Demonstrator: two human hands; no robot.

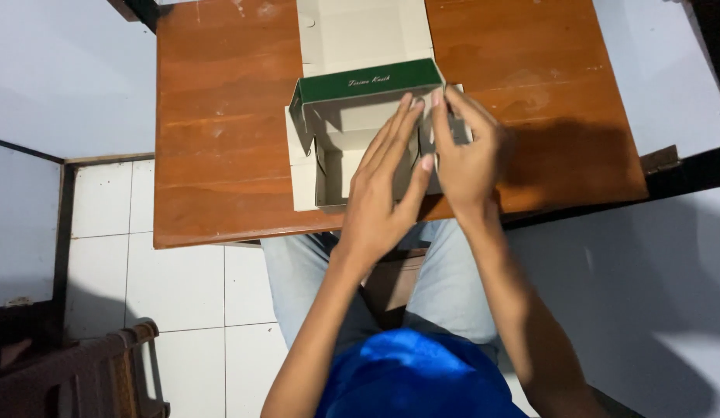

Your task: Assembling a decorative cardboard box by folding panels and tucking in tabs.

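Folding a green-and-white cardboard box (352, 116) at the desk's (213, 155) near edge: left hand (383, 193) flat and open on it, right hand (464, 159) pinching its right side flap.

Both hands, left hand (383, 193) and right hand (467, 159), press a green-and-white cardboard box (352, 116) on the wooden table (213, 155).

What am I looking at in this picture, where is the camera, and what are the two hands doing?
There is no machine here: a seated person wears a camera on the head, looking down at their own arms. On the brown wooden table lies a half-folded cardboard box, green outside, pale inside, its lid flap open away from the person. The left hand lies flat over the box's open top. The right hand presses its fingers on the box's right wall. Neither hand lifts it.
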